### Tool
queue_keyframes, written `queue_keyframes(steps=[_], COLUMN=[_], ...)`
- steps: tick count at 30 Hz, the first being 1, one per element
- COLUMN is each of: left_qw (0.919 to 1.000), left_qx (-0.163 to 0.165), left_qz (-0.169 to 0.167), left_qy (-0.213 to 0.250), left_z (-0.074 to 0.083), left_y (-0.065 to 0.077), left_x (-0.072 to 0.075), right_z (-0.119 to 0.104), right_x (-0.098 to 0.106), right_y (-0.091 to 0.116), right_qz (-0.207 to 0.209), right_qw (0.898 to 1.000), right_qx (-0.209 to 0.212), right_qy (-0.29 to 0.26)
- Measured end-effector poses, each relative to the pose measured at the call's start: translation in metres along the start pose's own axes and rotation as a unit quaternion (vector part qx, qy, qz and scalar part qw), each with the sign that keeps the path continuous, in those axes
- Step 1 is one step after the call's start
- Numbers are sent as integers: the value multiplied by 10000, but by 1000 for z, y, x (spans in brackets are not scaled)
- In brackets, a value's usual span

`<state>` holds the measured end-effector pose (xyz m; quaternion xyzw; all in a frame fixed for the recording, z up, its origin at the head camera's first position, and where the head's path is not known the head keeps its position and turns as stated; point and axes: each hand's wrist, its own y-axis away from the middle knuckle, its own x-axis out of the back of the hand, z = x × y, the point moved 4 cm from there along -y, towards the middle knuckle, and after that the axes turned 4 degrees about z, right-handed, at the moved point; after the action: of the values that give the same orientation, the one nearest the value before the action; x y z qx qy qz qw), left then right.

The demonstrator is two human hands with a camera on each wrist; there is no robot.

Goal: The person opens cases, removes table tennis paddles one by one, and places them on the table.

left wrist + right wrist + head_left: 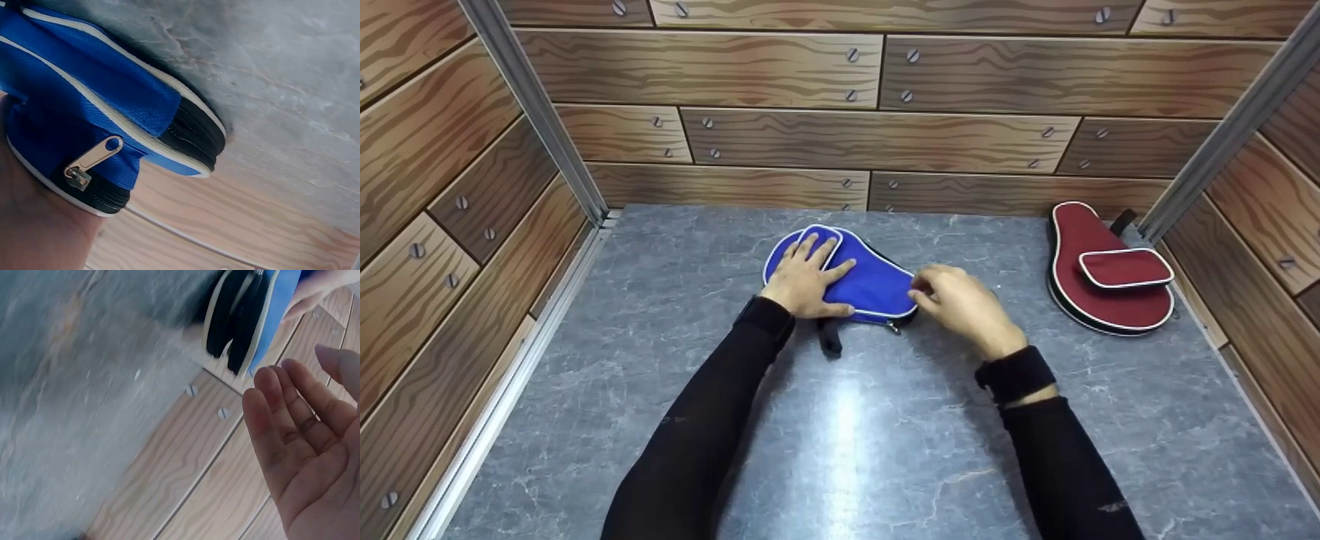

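Note:
A blue table tennis paddle case (877, 281) with white piping lies on the grey surface, its narrow end toward the right. My left hand (802, 283) rests on its wide end with fingers spread, partly over the small front pocket (834, 234). In the left wrist view, the pocket's zipper pull (93, 157) shows beside the palm. My right hand (960, 304) is by the narrow end, fingers loosely bent. In the right wrist view nothing is between those fingers, and the black zipper edge (239, 326) looks slightly parted.
A dark red paddle case (1091, 300) of the same shape lies at the right, near the wall. Wood-patterned panels (780, 139) enclose the back and both sides. A black strap (829, 337) sticks out from the blue case toward me.

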<state>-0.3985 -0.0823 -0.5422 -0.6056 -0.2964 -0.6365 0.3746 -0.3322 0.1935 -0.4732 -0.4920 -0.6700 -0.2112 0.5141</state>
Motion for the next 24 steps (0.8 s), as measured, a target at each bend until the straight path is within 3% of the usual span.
queue_keyframes(steps=[3,6,13,24], left_qw=[9997,9987,9943,9835], left_qx=[-176,-376,-840,-1688], left_qz=[-184,-189,-102,10], left_qy=[-39,-301,-649,-656], left_z=[19,29,37,46], left_y=[15,24,32,42], left_x=[27,39,41,41], right_z=[5,10,23,44], right_x=[3,3,2,-11], right_y=[1,2,5,14], right_qz=[19,-49,-213,-500], right_qw=[9999,9994,9961,9839], right_qx=[101,154,367,1367], right_qy=[121,312,773,1033])
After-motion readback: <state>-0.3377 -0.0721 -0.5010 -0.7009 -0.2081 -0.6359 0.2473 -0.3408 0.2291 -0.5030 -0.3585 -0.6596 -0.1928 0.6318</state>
